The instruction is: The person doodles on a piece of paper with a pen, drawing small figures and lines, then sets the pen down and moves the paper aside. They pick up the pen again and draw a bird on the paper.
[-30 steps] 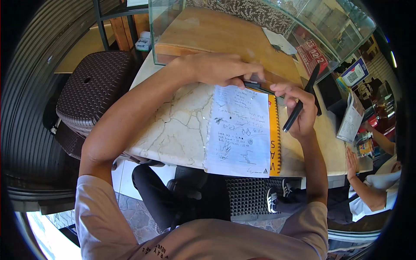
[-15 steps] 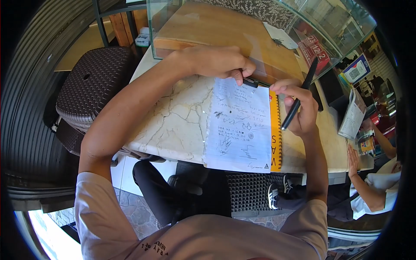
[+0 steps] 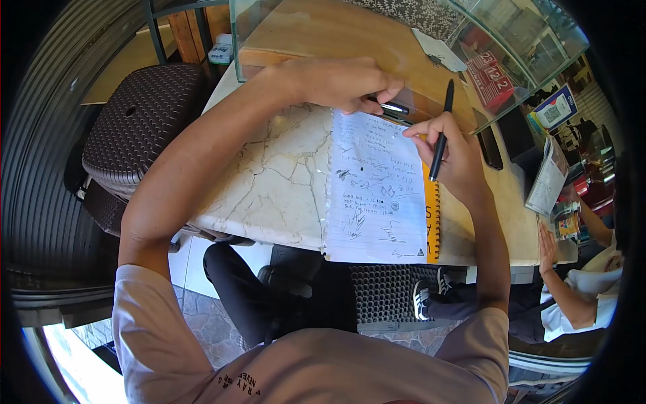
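Observation:
My left hand [image 3: 346, 84] is above the top of a handwritten sheet [image 3: 373, 209], its curled fingers closed on a small black object [image 3: 395, 108] with a shiny strip. Part of that object is hidden by the fingers. A black pen [image 3: 438, 158] rests between the fingers of my right hand [image 3: 454, 151], which is at the sheet's upper right edge. The pen stands steeply, with one end up and the other down. Under the sheet lies a yellow spiral notebook [image 3: 433, 232], its edge showing on the right.
The marble counter [image 3: 276, 182] carries a wooden board [image 3: 323, 40] and glass panels behind the sheet. A dark phone [image 3: 490, 147] lies to the right. Another person's hand [image 3: 547, 249] rests at the counter's right end. A brown woven stool [image 3: 145, 121] stands left.
My left hand and the black object have moved up slightly. My right hand has shifted left and down, with the pen now more upright. The sheet appears slightly farther right.

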`<state>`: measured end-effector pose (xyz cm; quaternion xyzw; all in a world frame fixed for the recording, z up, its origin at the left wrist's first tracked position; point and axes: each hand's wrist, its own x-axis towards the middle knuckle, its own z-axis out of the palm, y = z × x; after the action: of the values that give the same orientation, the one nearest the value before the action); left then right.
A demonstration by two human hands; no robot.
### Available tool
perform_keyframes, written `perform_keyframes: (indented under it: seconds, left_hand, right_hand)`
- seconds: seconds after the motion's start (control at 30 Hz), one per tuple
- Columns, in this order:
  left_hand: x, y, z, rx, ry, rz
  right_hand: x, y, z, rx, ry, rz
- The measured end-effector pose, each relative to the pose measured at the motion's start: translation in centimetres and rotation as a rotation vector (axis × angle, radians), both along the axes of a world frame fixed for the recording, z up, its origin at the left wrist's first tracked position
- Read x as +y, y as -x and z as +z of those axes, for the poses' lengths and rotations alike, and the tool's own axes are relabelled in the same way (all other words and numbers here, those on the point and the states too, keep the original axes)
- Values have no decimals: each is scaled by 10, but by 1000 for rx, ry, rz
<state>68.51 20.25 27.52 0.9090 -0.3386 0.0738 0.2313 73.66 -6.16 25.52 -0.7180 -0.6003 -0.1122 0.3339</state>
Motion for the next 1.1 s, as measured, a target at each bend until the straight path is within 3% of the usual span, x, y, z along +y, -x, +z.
perform_keyframes:
  seconds: [0.13, 0.2, 0.9, 1.1]
  left_hand:
    - [-1, -4, -3, 77, 12, 45]
    - [1, -9, -10, -37, 83, -95]
    - [1, -9, -10, -49, 52, -100]
    - [3, -12, -14, -81, 73, -155]
  right_hand:
    - [5, -3, -10, 36, 73, -51]
    - [8, -3, -13, 42, 83, -61]
    - [16, 3, -17, -173, 62, -141]
    - [11, 2, -8, -121, -131, -17]
